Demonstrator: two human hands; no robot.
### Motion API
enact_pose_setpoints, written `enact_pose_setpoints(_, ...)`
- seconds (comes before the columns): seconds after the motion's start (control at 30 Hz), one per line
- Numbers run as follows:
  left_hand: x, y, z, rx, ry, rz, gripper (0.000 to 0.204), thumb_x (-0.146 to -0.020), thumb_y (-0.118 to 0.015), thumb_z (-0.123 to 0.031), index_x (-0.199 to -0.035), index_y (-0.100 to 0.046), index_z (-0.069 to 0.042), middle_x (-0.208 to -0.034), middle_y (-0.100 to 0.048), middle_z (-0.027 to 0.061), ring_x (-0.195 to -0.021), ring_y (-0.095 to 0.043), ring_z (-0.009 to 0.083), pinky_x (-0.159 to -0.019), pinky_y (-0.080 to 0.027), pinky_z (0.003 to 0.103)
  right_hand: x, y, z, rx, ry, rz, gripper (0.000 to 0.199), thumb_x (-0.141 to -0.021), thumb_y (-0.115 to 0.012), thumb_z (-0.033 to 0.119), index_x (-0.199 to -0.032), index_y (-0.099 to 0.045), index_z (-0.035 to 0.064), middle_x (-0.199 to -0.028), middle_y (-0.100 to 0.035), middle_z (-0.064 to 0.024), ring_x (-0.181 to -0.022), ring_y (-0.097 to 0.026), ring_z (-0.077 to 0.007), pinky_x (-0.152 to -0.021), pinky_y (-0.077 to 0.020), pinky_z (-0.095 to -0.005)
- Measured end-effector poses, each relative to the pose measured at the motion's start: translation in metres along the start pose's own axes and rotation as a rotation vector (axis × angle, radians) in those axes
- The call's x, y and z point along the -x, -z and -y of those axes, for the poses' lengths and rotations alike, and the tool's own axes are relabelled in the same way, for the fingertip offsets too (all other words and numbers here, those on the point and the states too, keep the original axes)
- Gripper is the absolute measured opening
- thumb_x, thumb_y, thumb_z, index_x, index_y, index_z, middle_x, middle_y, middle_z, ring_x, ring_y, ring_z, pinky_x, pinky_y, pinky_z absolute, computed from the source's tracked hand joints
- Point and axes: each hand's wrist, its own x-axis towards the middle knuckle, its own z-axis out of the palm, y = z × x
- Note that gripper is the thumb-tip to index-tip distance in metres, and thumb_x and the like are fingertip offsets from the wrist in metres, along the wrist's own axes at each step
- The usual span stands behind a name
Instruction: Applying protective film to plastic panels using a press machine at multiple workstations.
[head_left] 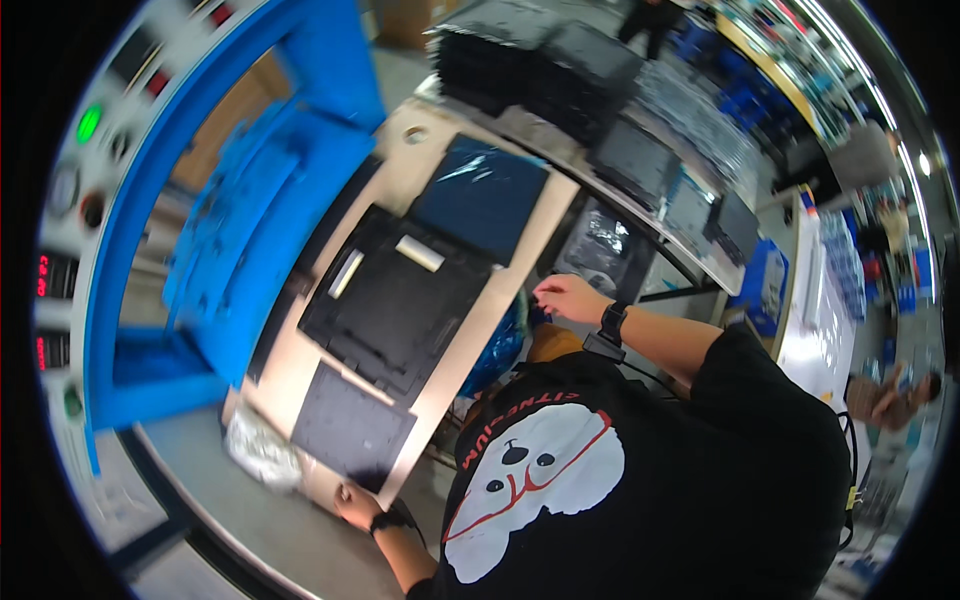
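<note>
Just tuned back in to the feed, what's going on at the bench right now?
A person in a black T-shirt stands at a wooden board beside a blue press machine. The left hand grips the board's near corner. The right hand reaches past the board's far edge toward blue film. On the board lie a black tray and two dark panels. Black trays are stacked behind.

Two small red-digit displays [47,275] on the grey control panel, far left of both hands. Crumpled clear plastic bag [258,447] lies just left of the left hand [357,503].
</note>
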Motion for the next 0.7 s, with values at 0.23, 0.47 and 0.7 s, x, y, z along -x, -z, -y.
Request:
enact_pose_setpoints(0.23, 0.094, -0.044, -0.023, -0.133, -0.339, 0.333, 0.019, -0.091, -0.062, -0.017, -0.084, -0.063, 0.001, -0.072, -0.061, 0.0139, -0.063, -0.056, 0.0256, -0.060, -0.047, 0.039, 0.046, 0.234, -0.204, -0.366, -0.340, -0.892, 0.022, -0.090, -0.063, 0.024, -0.100, -0.066, 0.0039, -0.076, -0.064, -0.0050, -0.056, -0.061, -0.0146, -0.043, -0.0464, -0.0290)
enact_pose_setpoints(0.47, 0.186, -0.146, -0.068, 0.106, -0.378, 1.010, 0.016, -0.086, -0.068, -0.014, -0.092, -0.067, 0.001, -0.073, -0.067, 0.0079, -0.064, -0.060, 0.0125, -0.058, -0.049, 0.027, 0.064, 0.379, -0.295, -0.702, -0.340, -1.242, 0.042, -0.089, -0.069, 0.036, -0.111, -0.061, 0.0014, -0.082, -0.063, -0.0088, -0.070, -0.068, -0.0225, -0.048, -0.0521, -0.0322)
enact_pose_setpoints(0.7, 0.248, -0.203, -0.240, -0.033, -0.562, 1.026, 0.023, -0.092, -0.064, -0.021, -0.095, -0.064, 0.002, -0.075, -0.066, 0.0072, -0.064, -0.061, 0.0128, -0.057, -0.049, 0.027, 0.055, 0.404, -0.245, -0.626, -0.398, -0.725, 0.031, -0.091, -0.067, 0.028, -0.104, -0.059, 0.0015, -0.082, -0.065, -0.0069, -0.070, -0.068, -0.0180, -0.054, -0.0560, -0.0351)
